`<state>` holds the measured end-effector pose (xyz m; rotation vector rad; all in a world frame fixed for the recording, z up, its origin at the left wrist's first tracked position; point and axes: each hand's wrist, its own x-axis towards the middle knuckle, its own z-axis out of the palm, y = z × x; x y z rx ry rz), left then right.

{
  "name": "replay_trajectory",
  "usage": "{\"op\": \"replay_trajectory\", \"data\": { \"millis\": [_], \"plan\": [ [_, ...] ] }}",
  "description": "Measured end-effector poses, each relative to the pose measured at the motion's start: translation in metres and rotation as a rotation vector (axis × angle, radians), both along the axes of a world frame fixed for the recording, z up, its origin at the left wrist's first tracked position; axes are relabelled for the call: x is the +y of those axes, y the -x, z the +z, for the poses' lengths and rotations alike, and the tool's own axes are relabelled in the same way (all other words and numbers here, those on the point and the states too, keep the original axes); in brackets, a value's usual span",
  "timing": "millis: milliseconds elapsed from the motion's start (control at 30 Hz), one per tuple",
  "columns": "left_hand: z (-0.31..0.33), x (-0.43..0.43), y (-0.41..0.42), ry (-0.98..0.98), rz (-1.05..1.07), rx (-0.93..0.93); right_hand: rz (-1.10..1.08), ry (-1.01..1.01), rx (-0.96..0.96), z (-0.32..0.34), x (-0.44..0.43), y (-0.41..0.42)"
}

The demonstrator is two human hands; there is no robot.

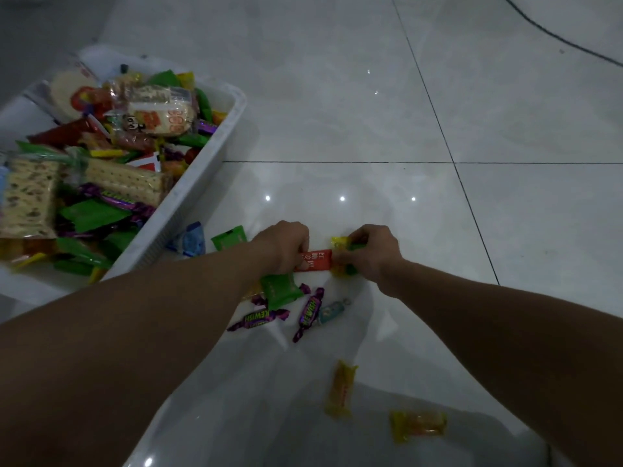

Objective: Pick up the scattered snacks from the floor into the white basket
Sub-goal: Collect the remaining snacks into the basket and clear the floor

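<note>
The white basket (215,150) stands at the left, heaped with wrapped snacks. My left hand (286,246) is closed on one end of a red snack packet (317,261) lying on the floor. My right hand (374,252) is closed around yellow and green wrapped snacks (340,244) at the packet's other end. Loose on the tiles below my hands lie a green packet (279,289), two purple candies (258,319) (308,311) and a small pale blue candy (330,311). A second green packet (229,238) and a blue candy (192,242) lie beside the basket.
Two yellow wrapped snacks (342,389) (418,424) lie on the floor near me. The glossy white tiles (371,112) have dark grout lines. A black cable (556,32) crosses the far right corner. A grey wall edge sits behind the basket.
</note>
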<state>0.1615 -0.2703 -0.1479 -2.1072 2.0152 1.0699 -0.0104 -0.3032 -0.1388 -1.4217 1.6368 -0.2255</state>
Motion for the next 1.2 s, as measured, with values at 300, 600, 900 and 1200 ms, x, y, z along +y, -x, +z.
{"op": "replay_trajectory", "data": {
  "millis": [300, 600, 900, 1200],
  "plan": [
    [0.006, -0.006, -0.004, 0.134, 0.271, 0.187, -0.212, -0.020, -0.174, 0.011, -0.011, 0.005],
    [0.064, -0.030, -0.004, 0.291, 0.404, 0.274, -0.236, 0.036, -0.305, 0.045, -0.026, -0.021],
    [0.140, -0.021, -0.079, 0.526, 0.615, 0.404, -0.085, 0.130, -0.446, 0.111, -0.039, -0.107],
    [0.156, 0.042, -0.183, 0.645, 0.951, 0.445, 0.144, 0.164, -0.438, 0.142, -0.003, -0.236]
  ]
}}
